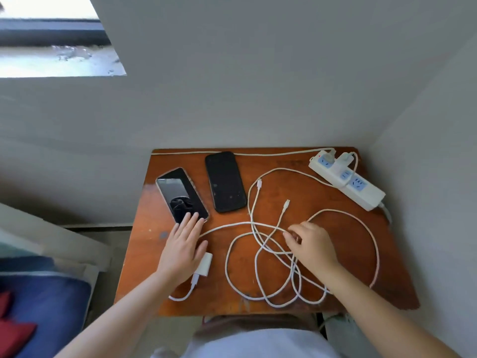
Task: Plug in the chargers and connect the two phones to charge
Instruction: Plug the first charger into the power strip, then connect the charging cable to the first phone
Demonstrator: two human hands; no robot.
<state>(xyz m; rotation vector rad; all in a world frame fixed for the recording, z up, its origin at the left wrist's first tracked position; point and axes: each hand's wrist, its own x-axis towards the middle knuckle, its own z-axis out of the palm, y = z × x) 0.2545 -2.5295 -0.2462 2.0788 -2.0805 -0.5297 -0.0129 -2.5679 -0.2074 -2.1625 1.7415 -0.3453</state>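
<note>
Hands: left (182,250) flat, right (311,242) pinching thin white cable (268,237).

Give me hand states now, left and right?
Left hand: open, fingertips resting on the clear-cased phone.
Right hand: fingers curled, pinching the white cable.

No readable text or labels on any object

Two dark phones (182,195) (225,181) are lying face-up beside tangled white cables (273,257); one charger (346,158) is sitting in the power strip (361,192), another (205,263) lying loose
</note>
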